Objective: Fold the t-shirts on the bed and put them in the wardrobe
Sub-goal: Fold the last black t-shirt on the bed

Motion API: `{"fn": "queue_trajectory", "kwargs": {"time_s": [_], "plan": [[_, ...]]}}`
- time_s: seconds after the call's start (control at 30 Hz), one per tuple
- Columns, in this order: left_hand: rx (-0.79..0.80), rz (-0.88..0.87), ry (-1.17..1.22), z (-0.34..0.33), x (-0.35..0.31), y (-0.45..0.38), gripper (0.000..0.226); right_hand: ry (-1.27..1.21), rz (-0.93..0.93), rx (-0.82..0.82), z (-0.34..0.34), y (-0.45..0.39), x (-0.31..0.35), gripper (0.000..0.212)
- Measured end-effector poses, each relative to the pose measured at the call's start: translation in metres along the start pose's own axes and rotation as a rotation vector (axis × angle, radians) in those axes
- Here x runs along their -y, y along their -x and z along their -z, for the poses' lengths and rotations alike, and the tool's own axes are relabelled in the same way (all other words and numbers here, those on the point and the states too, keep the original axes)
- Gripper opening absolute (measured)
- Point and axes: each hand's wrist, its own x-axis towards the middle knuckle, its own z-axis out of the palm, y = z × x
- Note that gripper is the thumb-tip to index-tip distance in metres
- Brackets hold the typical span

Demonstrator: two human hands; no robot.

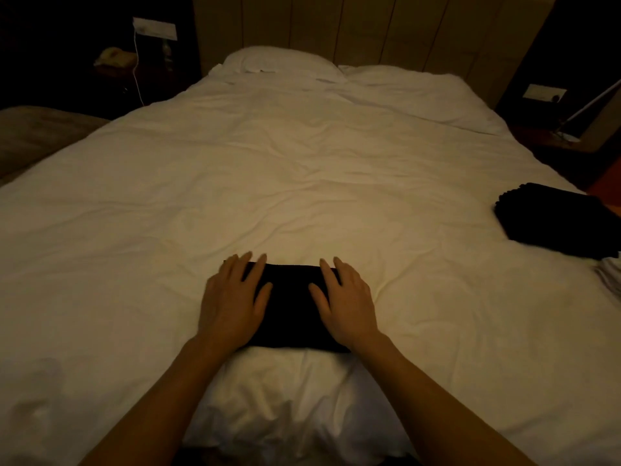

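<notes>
- Bed (302,169): wide, covered by a creased white duvet that fills most of the view; dim warm light.
- Pillows, two: left pillow (279,63) and right pillow (396,77), white, side by side at the far end against a panelled headboard (369,25).
- Bedside table, left (134,75): dark, bearing a pale telephone (112,57); a white cable (136,62) hangs from a wall socket plate (154,28) above it.
- Bedside table, right (568,142): partly seen, with a slanted white lamp arm (591,105) and a wall switch plate (542,93) behind.
- Brown upholstered piece (37,136): at the left edge, beside the bed; kind cannot be told.
- Stack of dark folded garments (557,220): on the right edge of the bed, well apart from the hands; pale folded cloth (610,277) just beside it, cut off by the frame.
- Folded black t-shirt (290,307): a compact rectangle lying flat on the duvet near the foot of the bed, centre of view, nothing in front of it except the hands.
- Left hand (233,301): palm down, fingers straight and slightly spread, pressing on the left end of the t-shirt; fingertips reach past its far edge onto the duvet; grasps nothing.
- Right hand (346,301): palm down, fingers extended, pressing on the right end of the t-shirt; grasps nothing.
- Both bare forearms enter from the bottom edge; the middle of the t-shirt shows between the two hands.
</notes>
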Motion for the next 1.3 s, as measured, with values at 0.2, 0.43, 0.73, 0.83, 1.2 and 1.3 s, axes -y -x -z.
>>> {"fn": "queue_trajectory", "kwargs": {"time_s": [0.2,0.43,0.73,0.83,1.2,1.3], "plan": [[0.014,0.154,0.304,-0.02,0.017,0.006,0.069,-0.225,-0.113,0.049,-0.015,0.006,-0.009,0.089],[0.259,0.727,0.717,0.019,0.027,-0.004,0.045,-0.739,-0.633,0.169,0.009,0.005,-0.031,0.043],[0.209,0.598,1.075,0.014,0.005,-0.015,0.029,-0.92,-0.455,0.092,0.006,-0.01,-0.052,0.024],[0.17,0.547,1.043,0.013,-0.012,-0.036,0.03,-0.973,-0.484,0.065,0.013,-0.023,-0.07,0.02],[0.167,0.617,1.099,0.104,-0.211,-0.071,0.03,-1.051,-0.63,-0.004,0.231,-0.006,-0.159,0.018],[0.192,0.574,1.084,0.133,-0.27,-0.079,0.025,-1.029,-0.65,-0.011,0.3,0.005,-0.189,0.019]]}}
